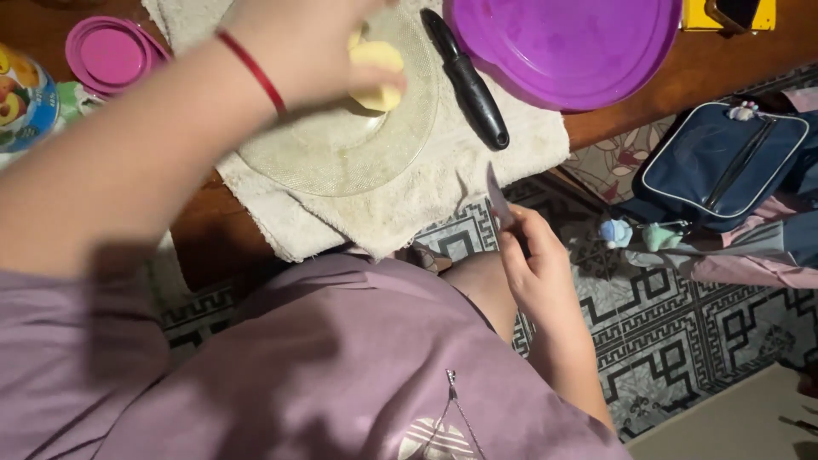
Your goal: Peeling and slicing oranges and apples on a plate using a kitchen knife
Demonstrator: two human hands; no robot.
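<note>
With the peeled potato piece (pixel 377 75) pinched by the left hand (pixel 315 43) over the glass plate (pixel 341 145) on the towel-covered tabletop (pixel 682 77), the small knife (pixel 498 200) gripped in the closed right hand (pixel 537 273) is best kept pointed away while the piece is set down.

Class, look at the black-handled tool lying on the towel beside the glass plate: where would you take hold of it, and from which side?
Take the black-handled tool by its thick handle, from above on the side away from the glass plate. It lies flat on the towel with that side bare, its rounded end pointing towards the table edge.
</note>
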